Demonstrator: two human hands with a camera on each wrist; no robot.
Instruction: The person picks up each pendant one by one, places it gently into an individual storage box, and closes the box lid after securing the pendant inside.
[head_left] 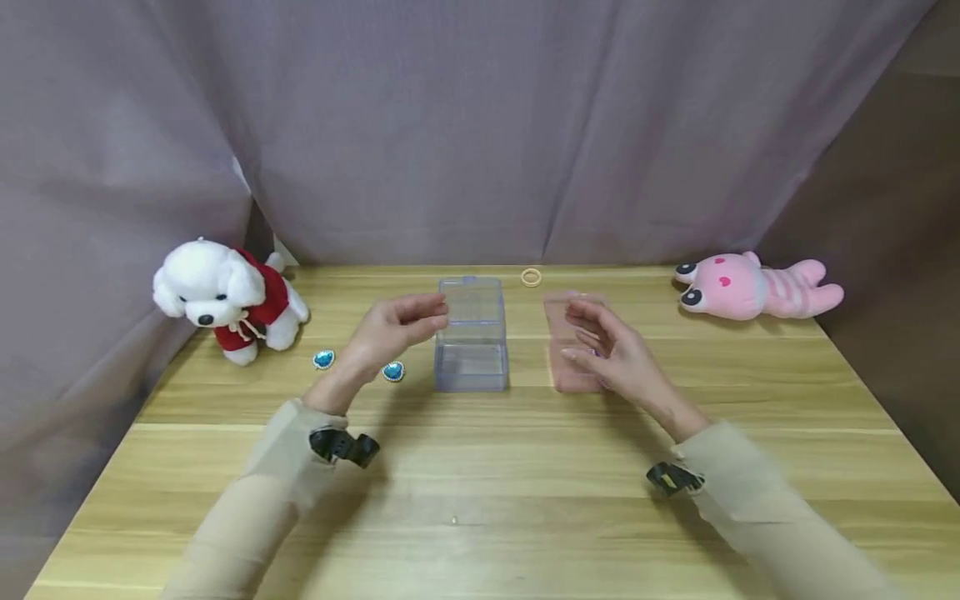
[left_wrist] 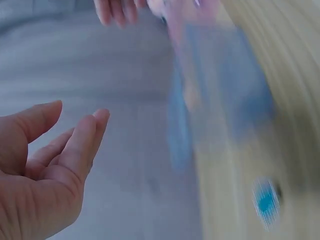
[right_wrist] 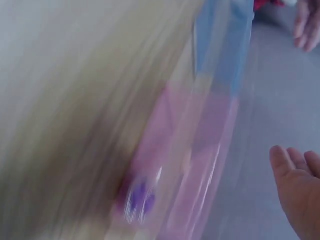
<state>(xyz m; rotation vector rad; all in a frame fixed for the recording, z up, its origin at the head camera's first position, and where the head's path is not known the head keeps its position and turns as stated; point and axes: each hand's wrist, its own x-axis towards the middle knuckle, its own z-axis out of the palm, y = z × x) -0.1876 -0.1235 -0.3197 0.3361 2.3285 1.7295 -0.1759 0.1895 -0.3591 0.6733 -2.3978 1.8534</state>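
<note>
My left hand [head_left: 393,333] is raised just left of a clear bluish plastic box [head_left: 471,367] with its lid tipped back. It holds nothing, and its fingers are loosely bent. My right hand [head_left: 618,354] hovers over a clear pink plastic box [head_left: 566,379], also with its lid up, and hides part of it. Nothing is in that hand. A purple item [right_wrist: 140,200], blurred in the right wrist view, shows at the pink box. Two blue heart-shaped gems with sparkling rims, one gem [head_left: 324,359] and another gem [head_left: 393,372], lie left of the bluish box.
A pale ring [head_left: 531,277] lies at the back of the wooden table [head_left: 480,467]. A white plush dog [head_left: 225,292] in red sits at the left, a pink plush toy [head_left: 750,287] lies at the right. Grey curtain [head_left: 420,133] hangs behind. A tiny speck [head_left: 453,520] is near the front.
</note>
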